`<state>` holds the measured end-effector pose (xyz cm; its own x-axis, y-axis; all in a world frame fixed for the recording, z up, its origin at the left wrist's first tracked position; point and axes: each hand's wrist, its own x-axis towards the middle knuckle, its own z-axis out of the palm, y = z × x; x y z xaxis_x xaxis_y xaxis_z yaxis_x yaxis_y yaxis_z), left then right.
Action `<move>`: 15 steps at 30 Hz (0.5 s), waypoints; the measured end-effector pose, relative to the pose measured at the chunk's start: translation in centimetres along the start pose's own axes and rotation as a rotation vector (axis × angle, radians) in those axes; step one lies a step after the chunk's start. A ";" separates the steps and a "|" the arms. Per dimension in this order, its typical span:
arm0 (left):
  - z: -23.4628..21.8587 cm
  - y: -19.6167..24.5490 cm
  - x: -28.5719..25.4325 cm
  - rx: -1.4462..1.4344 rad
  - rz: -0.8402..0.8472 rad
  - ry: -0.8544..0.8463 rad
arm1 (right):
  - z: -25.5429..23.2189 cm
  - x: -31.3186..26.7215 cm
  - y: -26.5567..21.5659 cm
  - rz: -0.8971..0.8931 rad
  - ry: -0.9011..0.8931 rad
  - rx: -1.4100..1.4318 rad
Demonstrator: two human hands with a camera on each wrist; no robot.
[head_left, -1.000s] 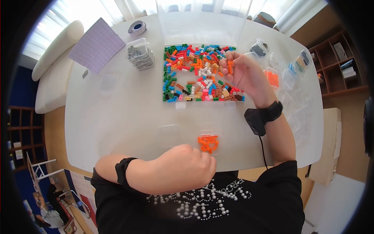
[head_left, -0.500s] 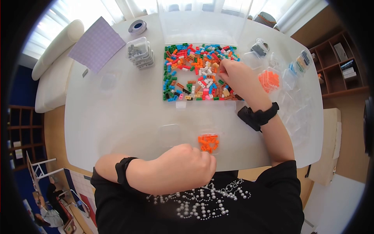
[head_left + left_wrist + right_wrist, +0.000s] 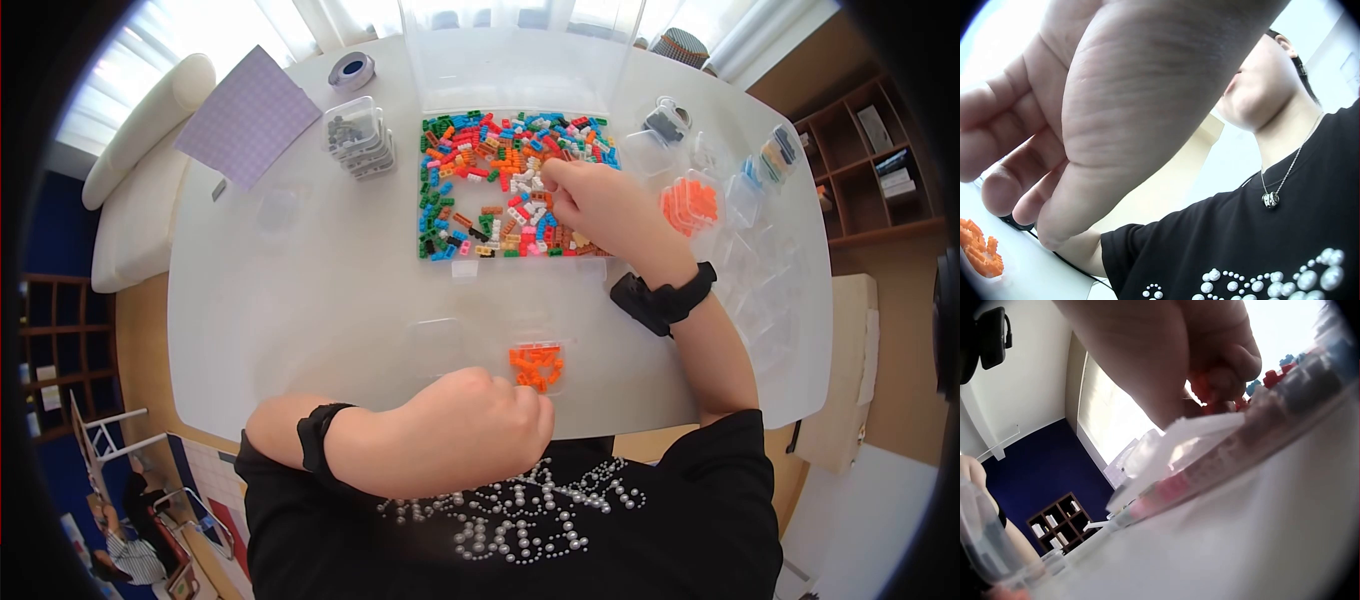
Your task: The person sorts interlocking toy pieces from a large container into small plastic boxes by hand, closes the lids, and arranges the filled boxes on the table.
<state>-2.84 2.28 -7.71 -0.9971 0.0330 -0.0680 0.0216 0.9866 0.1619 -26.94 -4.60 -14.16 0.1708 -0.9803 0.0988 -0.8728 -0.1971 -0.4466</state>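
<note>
In the head view my right hand (image 3: 610,205) reaches palm down into a large clear box (image 3: 468,203) of mixed toy building bricks (image 3: 515,160), fingertips curled low among them. Orange bricks (image 3: 1200,389) show between its bent fingers in the right wrist view. My left hand (image 3: 455,425) rests near the front edge of the table, its fingers loosely bent with nothing in them. Just beyond its knuckles lies a small clear box holding orange bricks (image 3: 537,368). Those same bricks appear at the lower left of the left wrist view.
Stacked small boxes (image 3: 360,140), a tape roll (image 3: 352,70) and a purple checked sheet (image 3: 248,115) lie at the back left. Right of the large box are boxes of orange pieces (image 3: 690,203) and several clear boxes. The large box's clear lid (image 3: 515,75) stands raised behind it.
My right hand, earlier turned up with orange bricks showing in its fingers, has turned palm down and moved left and lower into the bricks. My left hand stays put.
</note>
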 end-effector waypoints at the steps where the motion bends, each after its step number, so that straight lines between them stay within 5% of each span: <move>1: 0.0 0.0 0.0 0.002 -0.004 0.002 | 0.4 0.0 0.3 -0.060 -0.022 0.015; 15: -0.1 0.0 -0.2 0.027 -0.013 -0.045 | 1.0 -0.3 -0.2 -0.154 0.016 -0.011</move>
<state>-2.64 2.28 -7.60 -0.9931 0.0268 -0.1139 0.0113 0.9908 0.1346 -26.33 -4.32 -14.94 0.2960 -0.9382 0.1793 -0.8415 -0.3450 -0.4157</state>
